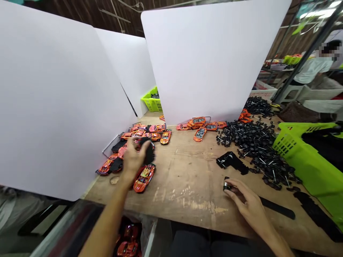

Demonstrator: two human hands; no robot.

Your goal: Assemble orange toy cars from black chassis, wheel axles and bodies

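My left hand [134, 157] reaches forward over a cluster of orange toy car bodies [146, 134] at the left of the wooden table [187, 178]. Its fingers curl around a black part [148, 150]. One orange car [144, 177] lies just right of my left wrist. My right hand [245, 201] rests on the table near the front edge, fingers pinched on a small black wheel with a silver hub [227, 185]. A black chassis piece [232, 160] lies just beyond it.
A heap of black wheels on axles [254, 142] spreads at the right, beside a green basket [302, 157]. White divider boards [209, 60] stand behind and at left. More orange cars [203, 126] lie under the far board. Another person [318, 64] stands far right.
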